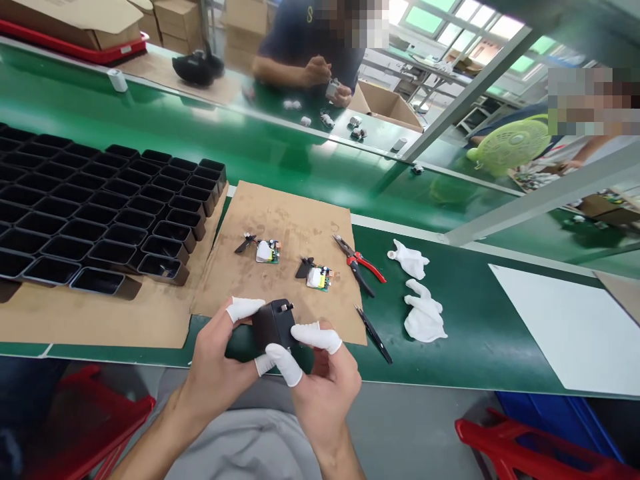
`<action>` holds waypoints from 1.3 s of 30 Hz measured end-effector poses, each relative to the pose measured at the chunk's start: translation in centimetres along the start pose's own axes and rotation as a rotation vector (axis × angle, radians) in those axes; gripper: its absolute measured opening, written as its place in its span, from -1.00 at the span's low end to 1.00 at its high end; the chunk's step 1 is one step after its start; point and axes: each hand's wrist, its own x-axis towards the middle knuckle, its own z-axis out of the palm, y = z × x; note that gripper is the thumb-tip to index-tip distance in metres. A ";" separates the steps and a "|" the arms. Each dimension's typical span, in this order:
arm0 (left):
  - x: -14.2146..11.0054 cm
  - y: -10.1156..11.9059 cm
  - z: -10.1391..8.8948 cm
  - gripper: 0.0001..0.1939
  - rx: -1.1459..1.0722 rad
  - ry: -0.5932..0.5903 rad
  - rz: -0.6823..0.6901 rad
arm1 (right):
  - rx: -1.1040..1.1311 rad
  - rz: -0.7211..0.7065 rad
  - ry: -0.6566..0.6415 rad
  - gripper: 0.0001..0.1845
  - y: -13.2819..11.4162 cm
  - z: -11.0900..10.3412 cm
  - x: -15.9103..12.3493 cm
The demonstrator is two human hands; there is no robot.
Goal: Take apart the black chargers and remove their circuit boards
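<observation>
My left hand (217, 363) and my right hand (323, 380), both with white finger cots, pinch a small black charger housing (273, 325) with metal prongs on top, held over the near edge of the green bench. Beyond it, on a brown cardboard sheet (285, 220), lie two small circuit boards (267, 251) (319, 277), each with a white block and a black piece attached.
A black tray of several empty cells (100, 213) sits at left. Red-handled cutters (361, 263), black tweezers (374, 335) and white gloves (423, 317) lie at right, beside a white sheet (565, 327). Across the green conveyor (250, 153) another person handles small parts. Red stools stand below.
</observation>
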 end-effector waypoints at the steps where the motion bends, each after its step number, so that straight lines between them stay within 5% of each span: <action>1: 0.0 0.1 -0.1 -0.54 -0.046 0.003 -0.007 | 0.032 0.009 -0.021 -0.80 -0.1 -0.1 0.3; 6: 0.0 0.0 -0.2 -0.49 -0.214 0.029 -0.110 | 0.216 0.198 -0.145 -0.92 -0.4 -0.8 1.7; 11: -0.1 0.0 -0.1 -0.48 -0.233 0.056 -0.155 | 0.349 0.278 -0.125 -0.73 -0.4 -1.1 1.6; 17: 0.0 0.2 -0.4 -0.51 -0.214 0.053 -0.126 | 0.419 0.344 -0.260 -0.48 0.5 -1.2 2.4; 20: 0.2 0.1 -0.8 -0.46 -0.231 0.109 -0.135 | 0.502 0.418 -0.279 -0.61 1.1 -1.4 3.0; 27: 0.8 0.2 -0.8 -0.44 -0.242 0.091 -0.153 | 0.468 0.363 -0.282 -0.47 1.5 -1.0 3.3; 32: 1.8 0.3 -0.8 -0.43 -0.245 0.091 -0.148 | 0.446 0.305 -0.301 -0.57 1.8 -1.4 5.5; 37: 3.5 0.2 -0.9 -0.44 -0.155 0.074 -0.078 | 0.341 0.201 -0.525 -0.43 0.8 -1.8 9.2; 39: 4.4 0.3 -1.1 -0.42 -0.160 0.037 -0.078 | 0.300 0.121 -0.583 -0.57 0.6 -1.5 10.9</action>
